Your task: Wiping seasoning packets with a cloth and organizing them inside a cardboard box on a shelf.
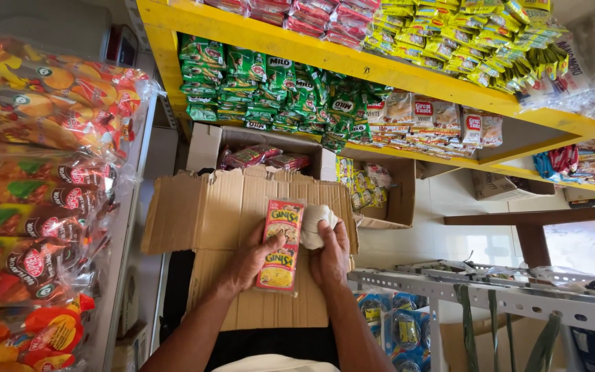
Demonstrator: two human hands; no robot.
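Observation:
My left hand [251, 260] holds a strip of red and yellow seasoning sachets [280, 242] upright over a flattened brown cardboard box [222, 207]. My right hand [332, 256] grips a bunched white cloth [313, 224] that rests against the upper right edge of the strip. Both hands sit side by side at the middle of the view, just above the cardboard.
Yellow shelves [352, 65] carry rows of green, red and yellow sachets. An open carton [204, 148] holds red packets; another carton [401, 200] holds yellow ones. Bagged snack packs [36, 207] crowd the left. A grey metal rack [490, 296] stands lower right.

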